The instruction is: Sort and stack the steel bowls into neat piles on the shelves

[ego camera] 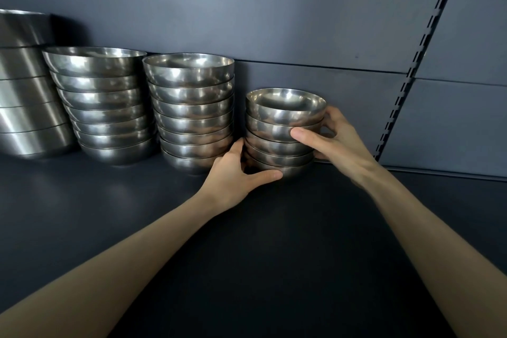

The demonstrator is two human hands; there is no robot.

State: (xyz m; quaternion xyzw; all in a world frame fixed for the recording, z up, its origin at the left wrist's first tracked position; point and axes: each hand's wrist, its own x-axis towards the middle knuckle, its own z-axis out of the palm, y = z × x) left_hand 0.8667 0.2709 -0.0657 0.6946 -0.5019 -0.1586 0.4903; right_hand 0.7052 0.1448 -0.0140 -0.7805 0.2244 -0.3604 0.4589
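on the dark shelf [109, 200], far left, a pile of wide steel pans [24, 90] stands, then two tall bowl piles [104, 107] [192, 110]. the left hand [233, 173] cups the base of the short bowl stack [282, 132], thumb curled under its front, likely to steady it. the right hand [329, 137] grips the stack higher up, fingers wrapped behind, apparently squaring the bowls.

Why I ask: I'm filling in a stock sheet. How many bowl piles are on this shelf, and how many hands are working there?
Bowl piles: 4, counting the small pile
Hands: 2, left hand and right hand, both gripping the small pile
Total: 6
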